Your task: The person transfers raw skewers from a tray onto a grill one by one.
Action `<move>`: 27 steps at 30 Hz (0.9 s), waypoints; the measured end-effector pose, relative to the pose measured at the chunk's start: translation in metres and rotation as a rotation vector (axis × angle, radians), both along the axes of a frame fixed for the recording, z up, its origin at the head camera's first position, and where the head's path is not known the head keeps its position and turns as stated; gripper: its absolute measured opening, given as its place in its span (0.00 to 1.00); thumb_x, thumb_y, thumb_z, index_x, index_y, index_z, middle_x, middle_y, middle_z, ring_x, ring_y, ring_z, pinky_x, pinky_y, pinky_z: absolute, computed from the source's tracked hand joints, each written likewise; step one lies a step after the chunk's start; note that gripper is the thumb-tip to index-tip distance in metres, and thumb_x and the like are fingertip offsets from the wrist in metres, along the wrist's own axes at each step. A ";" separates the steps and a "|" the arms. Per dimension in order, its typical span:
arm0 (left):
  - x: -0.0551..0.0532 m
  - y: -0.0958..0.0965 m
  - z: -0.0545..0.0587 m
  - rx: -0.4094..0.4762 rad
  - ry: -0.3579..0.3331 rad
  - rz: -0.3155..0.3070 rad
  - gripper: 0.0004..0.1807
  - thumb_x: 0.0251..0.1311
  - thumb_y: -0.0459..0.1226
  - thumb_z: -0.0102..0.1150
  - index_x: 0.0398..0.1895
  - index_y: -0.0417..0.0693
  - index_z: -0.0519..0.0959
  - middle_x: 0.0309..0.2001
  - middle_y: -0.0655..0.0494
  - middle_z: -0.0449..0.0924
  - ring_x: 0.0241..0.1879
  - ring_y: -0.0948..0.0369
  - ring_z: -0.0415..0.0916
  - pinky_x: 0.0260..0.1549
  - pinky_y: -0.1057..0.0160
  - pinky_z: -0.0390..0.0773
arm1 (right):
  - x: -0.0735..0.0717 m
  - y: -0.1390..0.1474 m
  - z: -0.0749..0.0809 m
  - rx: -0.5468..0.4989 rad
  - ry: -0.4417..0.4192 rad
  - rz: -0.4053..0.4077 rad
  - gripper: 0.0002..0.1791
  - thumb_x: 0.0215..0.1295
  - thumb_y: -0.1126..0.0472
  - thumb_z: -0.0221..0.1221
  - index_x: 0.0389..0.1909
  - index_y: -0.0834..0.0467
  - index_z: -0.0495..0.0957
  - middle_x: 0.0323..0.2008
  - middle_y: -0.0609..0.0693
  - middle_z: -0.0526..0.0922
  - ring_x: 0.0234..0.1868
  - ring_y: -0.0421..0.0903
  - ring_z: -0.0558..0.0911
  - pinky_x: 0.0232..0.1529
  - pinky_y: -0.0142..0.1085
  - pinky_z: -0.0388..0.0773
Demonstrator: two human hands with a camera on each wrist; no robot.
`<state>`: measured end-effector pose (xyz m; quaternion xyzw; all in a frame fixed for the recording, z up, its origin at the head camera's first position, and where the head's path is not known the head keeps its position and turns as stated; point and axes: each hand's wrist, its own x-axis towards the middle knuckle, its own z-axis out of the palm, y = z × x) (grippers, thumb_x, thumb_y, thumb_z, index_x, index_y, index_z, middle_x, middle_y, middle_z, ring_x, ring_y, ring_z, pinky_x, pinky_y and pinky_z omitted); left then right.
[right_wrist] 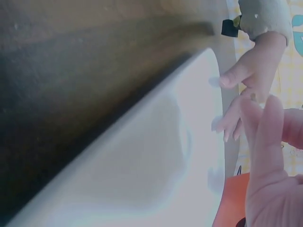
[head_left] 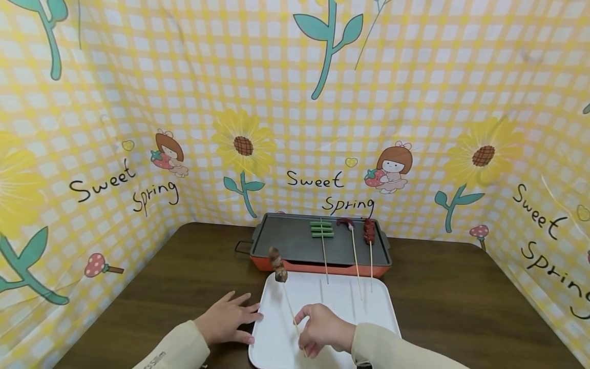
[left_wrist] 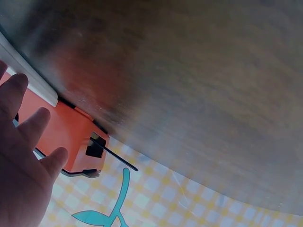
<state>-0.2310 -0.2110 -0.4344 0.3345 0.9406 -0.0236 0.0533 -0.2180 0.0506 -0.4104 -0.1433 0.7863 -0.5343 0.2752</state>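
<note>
In the head view my right hand [head_left: 324, 328] pinches the lower end of a thin wooden skewer over a white tray [head_left: 336, 302]. Brown meat-like pieces [head_left: 278, 265] sit at its upper end, which leans up and left toward the front edge of the grill plate. My left hand [head_left: 228, 318] has its fingers spread, fingertips at the tray's left edge; the left wrist view shows those fingers [left_wrist: 33, 127] extended beside the tray. In the right wrist view, the right hand [right_wrist: 270, 161] is close to the camera, thumb and fingers together above the tray.
Behind the tray stands an orange-sided grill [head_left: 286, 243] with a dark plate and a wire handle [head_left: 241, 247] on its left. Lying on it are a green vegetable skewer [head_left: 321, 229], a dark purplish skewer [head_left: 347, 223] and a red skewer [head_left: 370, 231], sticks overhanging the tray.
</note>
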 end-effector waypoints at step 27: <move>0.000 0.000 0.001 -0.001 -0.006 0.004 0.30 0.55 0.60 0.56 0.58 0.60 0.79 0.60 0.58 0.75 0.64 0.46 0.65 0.56 0.38 0.63 | -0.036 -0.024 0.006 -0.010 0.023 -0.108 0.14 0.50 0.80 0.59 0.39 0.67 0.74 0.14 0.52 0.76 0.11 0.39 0.73 0.16 0.31 0.76</move>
